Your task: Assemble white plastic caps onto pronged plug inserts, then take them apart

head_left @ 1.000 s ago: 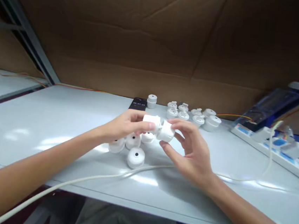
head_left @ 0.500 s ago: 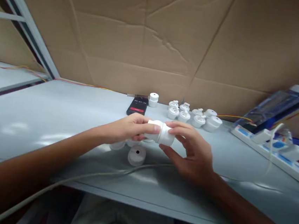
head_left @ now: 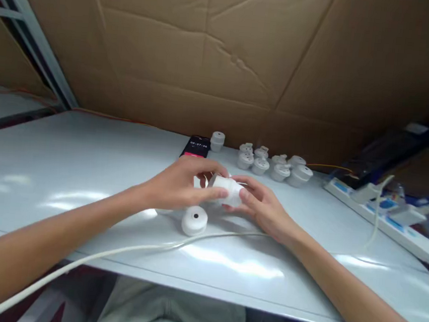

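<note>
The white cylinder (head_left: 228, 190) lies lengthwise between left hand (head_left: 193, 182) and right hand (head_left: 261, 201), both grips clasping it.

Here's the white, rounded plastic cylinder (head_left: 227, 189), tipped onto its side, its length running roughly left to right. It's up between the left hand (head_left: 185, 182) and the right hand (head_left: 261, 205), two sections lined up end to end, fingers covering parts of it, the seam too blurred to judge.
</note>
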Available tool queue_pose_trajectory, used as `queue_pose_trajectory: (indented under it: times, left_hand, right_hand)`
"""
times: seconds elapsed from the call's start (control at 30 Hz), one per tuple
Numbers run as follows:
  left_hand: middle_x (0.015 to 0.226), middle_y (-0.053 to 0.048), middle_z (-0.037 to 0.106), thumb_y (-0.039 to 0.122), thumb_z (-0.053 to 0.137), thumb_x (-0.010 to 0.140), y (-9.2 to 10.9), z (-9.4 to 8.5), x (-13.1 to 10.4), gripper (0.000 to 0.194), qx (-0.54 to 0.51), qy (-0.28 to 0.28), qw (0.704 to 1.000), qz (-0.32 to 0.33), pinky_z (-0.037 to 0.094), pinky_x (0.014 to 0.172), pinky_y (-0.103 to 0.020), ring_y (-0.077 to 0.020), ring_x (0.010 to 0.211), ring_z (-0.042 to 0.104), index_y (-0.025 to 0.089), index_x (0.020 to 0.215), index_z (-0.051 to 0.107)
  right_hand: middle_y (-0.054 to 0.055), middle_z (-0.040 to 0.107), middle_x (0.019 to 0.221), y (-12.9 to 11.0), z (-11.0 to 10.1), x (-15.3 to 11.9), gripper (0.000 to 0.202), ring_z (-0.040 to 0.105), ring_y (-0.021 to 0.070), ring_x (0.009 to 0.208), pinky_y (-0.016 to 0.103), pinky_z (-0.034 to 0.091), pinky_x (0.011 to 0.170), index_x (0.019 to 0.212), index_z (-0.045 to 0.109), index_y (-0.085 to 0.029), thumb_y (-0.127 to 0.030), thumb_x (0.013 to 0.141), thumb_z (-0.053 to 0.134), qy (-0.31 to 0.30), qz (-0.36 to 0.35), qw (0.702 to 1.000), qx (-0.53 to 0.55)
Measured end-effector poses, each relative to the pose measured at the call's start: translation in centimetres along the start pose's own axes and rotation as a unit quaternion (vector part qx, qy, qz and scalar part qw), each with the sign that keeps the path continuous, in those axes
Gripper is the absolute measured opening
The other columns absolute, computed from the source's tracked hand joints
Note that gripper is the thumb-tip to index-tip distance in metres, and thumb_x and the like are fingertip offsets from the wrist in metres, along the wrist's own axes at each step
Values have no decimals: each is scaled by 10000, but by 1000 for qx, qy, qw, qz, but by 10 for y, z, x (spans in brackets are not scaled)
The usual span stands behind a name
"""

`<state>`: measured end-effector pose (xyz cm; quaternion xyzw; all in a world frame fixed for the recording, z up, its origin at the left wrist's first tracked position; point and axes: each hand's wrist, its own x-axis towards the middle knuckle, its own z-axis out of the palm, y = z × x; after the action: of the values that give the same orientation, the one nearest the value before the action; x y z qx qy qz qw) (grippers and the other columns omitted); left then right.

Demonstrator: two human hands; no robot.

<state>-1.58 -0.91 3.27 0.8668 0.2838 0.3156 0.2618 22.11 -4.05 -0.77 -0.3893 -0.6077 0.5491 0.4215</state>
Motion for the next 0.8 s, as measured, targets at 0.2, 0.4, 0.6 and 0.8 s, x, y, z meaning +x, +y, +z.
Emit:
queue_pose_trajectory:
  times: [0.2, 0.4, 0.6, 0.8]
  left_hand:
    - [860, -31, 710, 522, 700, 876, 7, 8, 3, 354, -206, 12, 963, -175, 560, 593, -277, -170, 714, 681, 169, 894, 699]
    - [874, -32, 704, 485, 732, 868, 7, 8, 0, 329, -212, 26, 966, -143, 570, 632, -268, -162, 743, 681, 165, 924, 681]
    - [832, -7, 668, 478, 712, 901, 5, 8, -4, 334, -147, 22, 986, -70, 483, 599, -236, -125, 683, 620, 169, 1015, 660]
    - [993, -34, 734, 458, 751, 863, 5, -2, -2, 475, -72, -34, 996, -36, 526, 737, -276, -194, 885, 694, 209, 1241, 606]
  right_hand:
    - [62, 751, 1121, 2, 6, -5, 414, 728, 228, 975, 378, 616, 863, 1137, 688, -247, -394, 791, 863, 80, -134, 978, -141]
    - [38, 778, 921, -5, 13, -9, 351, 731, 199, 796, 329, 605, 719, 1053, 720, -239, -412, 786, 868, 86, -110, 982, -131]
    - [-5, 677, 649, -16, 14, -13, 356, 632, 158, 564, 286, 524, 548, 909, 706, -187, -510, 814, 819, 75, -37, 988, -128]
    - [12, 701, 688, -17, 17, -14, 338, 635, 154, 601, 276, 513, 556, 868, 701, -188, -507, 834, 805, 72, -34, 988, -132]
